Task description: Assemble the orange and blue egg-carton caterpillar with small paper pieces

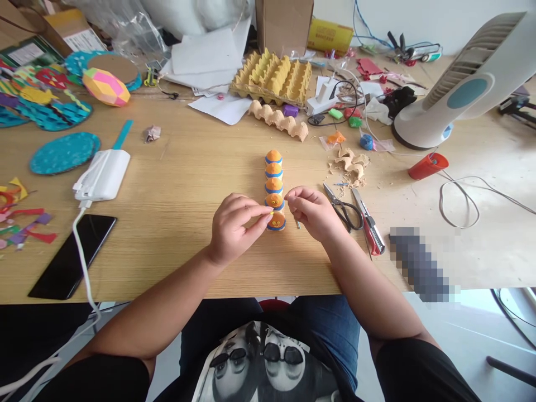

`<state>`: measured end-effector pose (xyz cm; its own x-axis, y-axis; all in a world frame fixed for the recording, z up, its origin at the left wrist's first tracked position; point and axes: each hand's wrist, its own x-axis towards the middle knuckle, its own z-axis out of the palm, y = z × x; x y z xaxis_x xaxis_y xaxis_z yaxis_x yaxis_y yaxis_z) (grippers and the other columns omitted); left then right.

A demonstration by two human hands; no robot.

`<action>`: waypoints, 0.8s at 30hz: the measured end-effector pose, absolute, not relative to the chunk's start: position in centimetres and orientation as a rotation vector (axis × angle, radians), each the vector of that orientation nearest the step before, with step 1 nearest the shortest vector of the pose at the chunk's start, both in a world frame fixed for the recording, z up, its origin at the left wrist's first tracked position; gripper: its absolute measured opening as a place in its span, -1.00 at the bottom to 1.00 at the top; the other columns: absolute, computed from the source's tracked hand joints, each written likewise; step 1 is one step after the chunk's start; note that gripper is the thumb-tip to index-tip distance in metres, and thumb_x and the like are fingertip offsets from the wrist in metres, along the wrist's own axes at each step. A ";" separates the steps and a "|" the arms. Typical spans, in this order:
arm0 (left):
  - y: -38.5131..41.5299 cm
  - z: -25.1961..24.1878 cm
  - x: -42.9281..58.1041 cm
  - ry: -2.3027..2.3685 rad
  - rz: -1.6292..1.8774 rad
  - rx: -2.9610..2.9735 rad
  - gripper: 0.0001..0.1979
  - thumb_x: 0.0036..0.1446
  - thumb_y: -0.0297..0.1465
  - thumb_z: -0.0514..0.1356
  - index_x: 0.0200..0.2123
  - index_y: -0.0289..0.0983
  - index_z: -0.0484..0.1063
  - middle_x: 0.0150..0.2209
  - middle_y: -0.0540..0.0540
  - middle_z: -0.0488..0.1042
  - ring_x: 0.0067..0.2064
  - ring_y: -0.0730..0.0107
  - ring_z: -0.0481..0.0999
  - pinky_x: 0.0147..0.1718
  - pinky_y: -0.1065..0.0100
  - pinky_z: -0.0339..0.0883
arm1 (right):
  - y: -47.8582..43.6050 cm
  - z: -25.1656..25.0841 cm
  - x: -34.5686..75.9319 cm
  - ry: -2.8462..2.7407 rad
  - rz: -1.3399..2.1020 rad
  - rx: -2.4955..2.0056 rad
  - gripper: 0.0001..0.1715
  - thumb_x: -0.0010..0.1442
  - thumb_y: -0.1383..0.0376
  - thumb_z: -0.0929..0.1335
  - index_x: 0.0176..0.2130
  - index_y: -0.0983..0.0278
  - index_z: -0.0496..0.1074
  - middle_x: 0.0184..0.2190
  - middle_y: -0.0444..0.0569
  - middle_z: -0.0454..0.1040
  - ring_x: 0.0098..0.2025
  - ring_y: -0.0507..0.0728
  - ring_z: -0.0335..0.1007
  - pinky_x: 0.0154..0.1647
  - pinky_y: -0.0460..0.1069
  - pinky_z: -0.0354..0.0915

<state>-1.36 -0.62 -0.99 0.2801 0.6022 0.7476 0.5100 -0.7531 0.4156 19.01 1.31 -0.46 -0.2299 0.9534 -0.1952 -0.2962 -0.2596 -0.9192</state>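
Note:
A strip of several carton bumps, painted orange with blue bands, runs away from me across the middle of the desk. Small yellow rings mark the two nearest bumps. My left hand pinches a tiny yellow piece between thumb and index finger, just over the nearest bump. On the strip's right side, my right hand has its fingers pressed together; whatever they hold, if anything, is too small to make out.
Scissors and a box cutter lie right of my right hand. Farther right stand a red cup and a white fan. A power bank and phone lie left. Egg trays sit behind.

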 end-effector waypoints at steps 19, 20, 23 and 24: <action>-0.6 -1.2 -1.1 1.054 1.470 2.410 -0.88 0.17 -0.53 0.33 -0.23 -0.21 0.57 -0.35 -0.04 0.58 -0.30 0.39 0.48 -0.23 0.30 0.38 | 0.9 -0.7 19.0 -0.817 2.023 -0.865 -0.84 0.01 0.35 0.52 -0.31 0.35 0.63 -0.41 -0.04 0.58 -0.47 -0.07 0.32 -0.51 -0.18 0.23; -0.6 -1.2 -1.2 1.056 1.471 2.407 -0.88 0.17 -0.53 0.33 -0.23 -0.21 0.57 -0.35 -0.04 0.58 -0.30 0.39 0.48 -0.23 0.30 0.38 | 0.9 -0.7 19.0 -0.822 2.028 -0.856 -0.82 0.01 0.34 0.53 -0.30 0.35 0.64 -0.40 -0.04 0.58 -0.46 -0.07 0.33 -0.50 -0.19 0.24; -0.6 -1.1 -1.2 1.061 1.477 2.404 -0.87 0.17 -0.52 0.33 -0.22 -0.21 0.57 -0.34 -0.04 0.58 -0.29 0.39 0.49 -0.23 0.30 0.39 | 0.8 -0.8 19.0 -0.828 2.046 -0.840 -0.77 0.00 0.32 0.57 -0.27 0.34 0.65 -0.38 -0.04 0.60 -0.46 -0.08 0.37 -0.49 -0.19 0.28; -0.6 -1.1 -1.2 1.064 1.480 2.403 -0.87 0.17 -0.52 0.33 -0.22 -0.21 0.58 -0.34 -0.04 0.58 -0.29 0.39 0.49 -0.22 0.30 0.40 | 0.8 -0.9 19.0 -0.830 2.054 -0.838 -0.75 -0.02 0.31 0.58 -0.27 0.34 0.65 -0.38 -0.04 0.61 -0.45 -0.08 0.38 -0.47 -0.19 0.30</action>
